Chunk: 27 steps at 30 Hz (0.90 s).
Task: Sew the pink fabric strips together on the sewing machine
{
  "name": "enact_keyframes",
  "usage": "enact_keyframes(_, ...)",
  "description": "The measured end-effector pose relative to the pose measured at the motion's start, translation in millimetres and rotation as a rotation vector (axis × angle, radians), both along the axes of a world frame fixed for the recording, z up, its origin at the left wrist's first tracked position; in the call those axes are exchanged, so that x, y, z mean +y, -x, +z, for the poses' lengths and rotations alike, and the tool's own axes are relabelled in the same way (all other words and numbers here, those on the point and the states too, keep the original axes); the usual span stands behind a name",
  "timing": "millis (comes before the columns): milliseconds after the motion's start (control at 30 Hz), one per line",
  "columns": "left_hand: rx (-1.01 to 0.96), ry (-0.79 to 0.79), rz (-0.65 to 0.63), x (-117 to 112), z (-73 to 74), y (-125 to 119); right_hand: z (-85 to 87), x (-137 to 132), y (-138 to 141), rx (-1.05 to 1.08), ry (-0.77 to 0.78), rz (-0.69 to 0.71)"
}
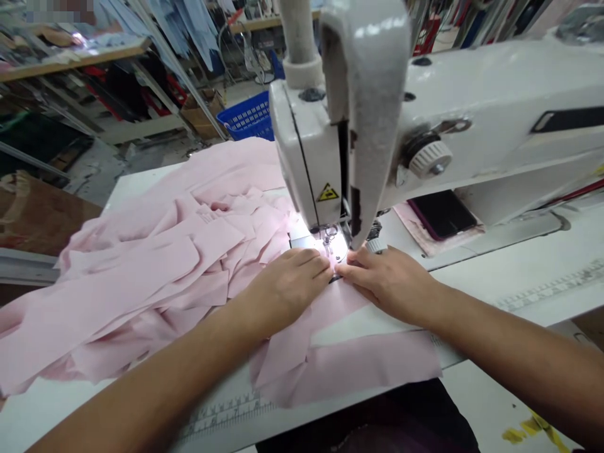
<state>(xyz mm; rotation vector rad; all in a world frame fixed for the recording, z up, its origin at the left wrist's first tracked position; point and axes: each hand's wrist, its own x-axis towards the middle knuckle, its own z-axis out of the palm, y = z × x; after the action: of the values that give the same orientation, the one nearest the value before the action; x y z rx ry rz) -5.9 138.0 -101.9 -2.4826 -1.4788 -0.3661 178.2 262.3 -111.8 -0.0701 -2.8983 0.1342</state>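
Observation:
A white sewing machine (309,145) stands over the table, its lamp lighting the needle area (330,242). My left hand (295,277) lies just left of the needle, fingers pressed together on pink fabric (325,311). From the right, my right hand (387,280) reaches the same spot, its thumb and fingers pinching the fabric close to the presser foot. The cloth runs from under both hands towards the table's front edge. Another pink strip (368,365) lies along that edge. Glare and my fingers hide the exact edge being held.
A heap of pink cut pieces (155,270) covers the table's left side. A dark phone (443,214) rests on folded pink cloth under the machine arm. Behind stand a blue basket (248,116) and another worktable (75,63) with a person at it.

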Motion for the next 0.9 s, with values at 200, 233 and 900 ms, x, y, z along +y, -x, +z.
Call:
enact_keyframes(200,0.054,0.008,-0.020,-2.5,1.4,-2.9,0.8,3.5,-2.4,-0.007,-0.058,0.078)
enact_keyframes(233,0.048,0.005,-0.026,-2.6,1.3,-2.5,1.3,3.9,-2.8,-0.012,-0.072,0.090)
enact_keyframes(900,-0.015,-0.114,-0.066,12.1,-2.6,21.3,2.7,6.8,11.3,-0.047,-0.026,-0.058)
